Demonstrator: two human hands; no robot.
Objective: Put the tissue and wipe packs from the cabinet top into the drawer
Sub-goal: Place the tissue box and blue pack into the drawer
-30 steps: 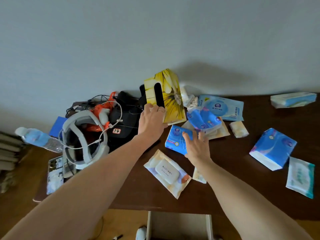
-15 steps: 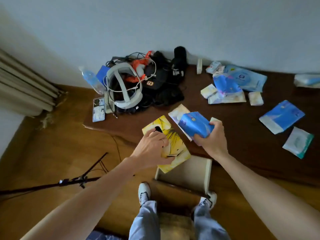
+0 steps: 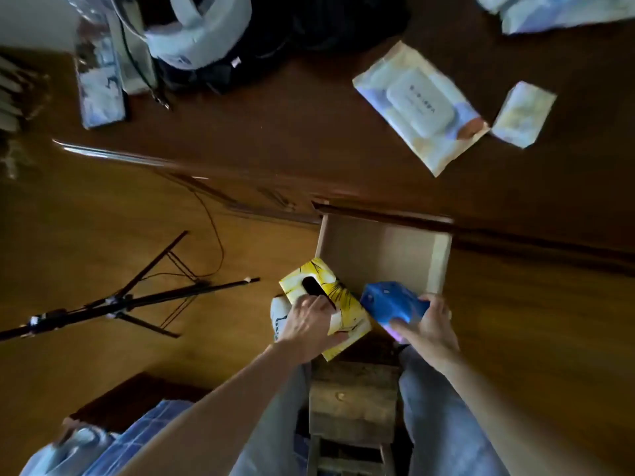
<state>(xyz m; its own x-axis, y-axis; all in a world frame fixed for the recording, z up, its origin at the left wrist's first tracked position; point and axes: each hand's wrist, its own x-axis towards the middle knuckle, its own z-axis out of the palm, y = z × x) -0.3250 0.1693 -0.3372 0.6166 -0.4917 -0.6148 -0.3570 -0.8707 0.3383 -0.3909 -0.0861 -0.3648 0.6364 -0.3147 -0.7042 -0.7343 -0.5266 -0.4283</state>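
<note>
My left hand [image 3: 311, 326] grips a yellow flower-printed tissue box [image 3: 326, 297] at the near left corner of the open wooden drawer [image 3: 439, 266]. My right hand [image 3: 427, 329] holds a blue tissue pack [image 3: 390, 304] over the drawer's near edge, beside the yellow box. The drawer's inside is bare pale wood. On the dark cabinet top [image 3: 275, 132] lie a white wipe pack with a lid [image 3: 417, 104] and a small pale tissue pack [image 3: 524, 115]. More packs [image 3: 556, 12] show at the top right edge.
A white headset [image 3: 196, 32] on black gear sits at the cabinet's back left, with a phone-like slab [image 3: 101, 91] beside it. A black tripod [image 3: 113, 304] and cable lie on the wooden floor to the left. A wooden stool [image 3: 354, 400] stands between my legs.
Both hands came down from the cabinet top to the drawer, carrying the yellow box and the blue pack. The view tilted downward.
</note>
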